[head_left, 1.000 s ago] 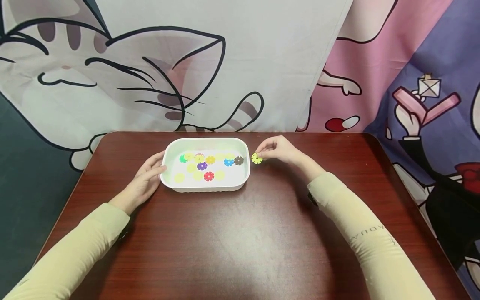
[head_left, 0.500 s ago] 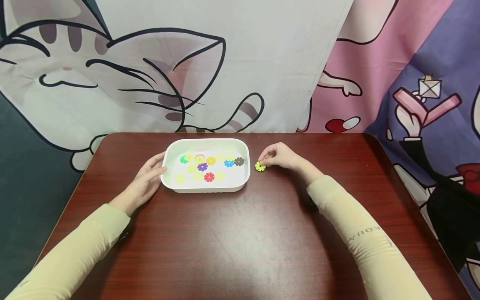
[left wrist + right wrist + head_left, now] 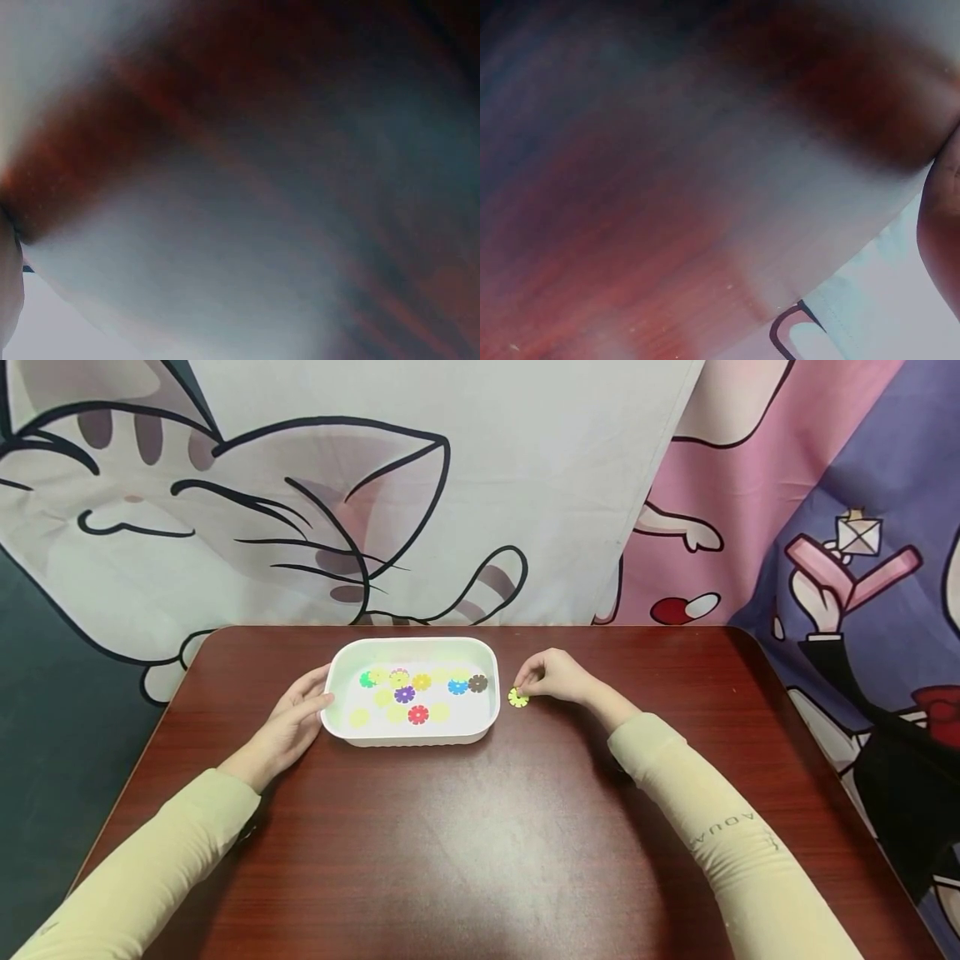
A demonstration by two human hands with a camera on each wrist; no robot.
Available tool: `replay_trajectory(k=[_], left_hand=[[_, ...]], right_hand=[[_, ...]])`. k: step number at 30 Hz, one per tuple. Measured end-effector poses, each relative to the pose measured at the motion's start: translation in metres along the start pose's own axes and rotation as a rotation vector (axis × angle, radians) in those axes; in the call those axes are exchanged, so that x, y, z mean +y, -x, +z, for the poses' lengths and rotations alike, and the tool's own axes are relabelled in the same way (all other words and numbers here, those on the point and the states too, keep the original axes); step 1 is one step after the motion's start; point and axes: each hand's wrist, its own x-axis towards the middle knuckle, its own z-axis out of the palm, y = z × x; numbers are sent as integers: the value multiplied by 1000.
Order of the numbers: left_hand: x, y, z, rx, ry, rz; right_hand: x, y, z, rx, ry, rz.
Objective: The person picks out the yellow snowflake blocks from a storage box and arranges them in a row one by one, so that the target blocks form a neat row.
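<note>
A white tray (image 3: 408, 739) with rounded corners stands near the far side of the table. My left hand (image 3: 294, 717) grips its left end, thumb over the rim and fingers along the outer wall. Just right of the tray, my right hand (image 3: 557, 677) pinches a yellow-green flower-shaped plastic disc (image 3: 517, 697) by its edge, low over the table; whether the disc touches the wood I cannot tell. Inside the tray lie several similar discs, among them a red disc (image 3: 417, 715), a purple disc (image 3: 404, 694), a blue disc (image 3: 458, 686), a brown disc (image 3: 477, 683) and pale yellow ones.
The dark red wooden table (image 3: 465, 835) reflects light at its middle. Behind it hangs a cloth (image 3: 570, 485) printed with cartoon figures. Both wrist views show mostly blurred tabletop, with a bit of hand at one edge.
My right hand has come slightly nearer and lower with the yellow-green disc, away from the tray's upper right corner. The left hand and tray stay put.
</note>
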Motion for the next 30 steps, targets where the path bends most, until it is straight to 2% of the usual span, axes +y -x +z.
replay_trajectory(k=[8, 19, 30], left_hand=[[-3, -2, -2, -1, -23, -7], [-3, -2, -2, -7, -8, -2], [1, -1, -1, 2, -20, -28]], right_hand=[[2, 1, 1, 5, 13, 0], [2, 2, -4, 18, 3, -7], [-23, -5, -27, 75, 6, -39]])
